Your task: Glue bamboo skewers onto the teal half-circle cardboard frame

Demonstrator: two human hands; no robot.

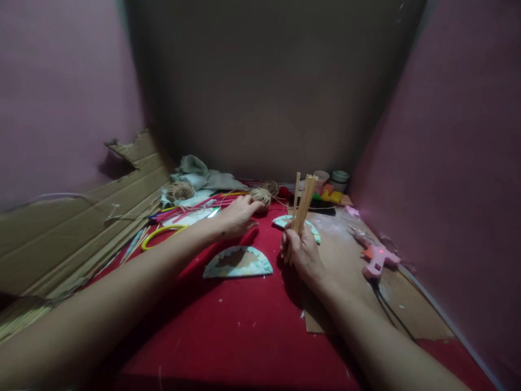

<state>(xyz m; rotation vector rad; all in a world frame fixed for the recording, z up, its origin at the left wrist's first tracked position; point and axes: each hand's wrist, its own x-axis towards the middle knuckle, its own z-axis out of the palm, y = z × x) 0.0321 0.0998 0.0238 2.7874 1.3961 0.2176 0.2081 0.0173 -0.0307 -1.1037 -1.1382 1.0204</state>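
My right hand (304,255) is wrapped round a bundle of thin wooden sticks (304,206), held nearly upright above the table. One stick stands slightly apart from the others. My left hand (241,216) reaches over the red surface with its fingers partly stretched and apart, close to a ball of twine (260,195); whether it touches the twine I cannot tell. Below that hand lies a half-round cardboard piece (238,262) edged with light blue patterned fabric. A second fabric-edged half-round (314,232) lies partly hidden behind my right hand and the sticks.
A pink glue gun (380,258) with a dark cord rests on a cardboard sheet (321,315) at the right. Left are a yellow ring (151,240), another twine ball (180,191) and crumpled cloth (207,178). Cups stand at the back right. Walls enclose the red-covered table (228,336).
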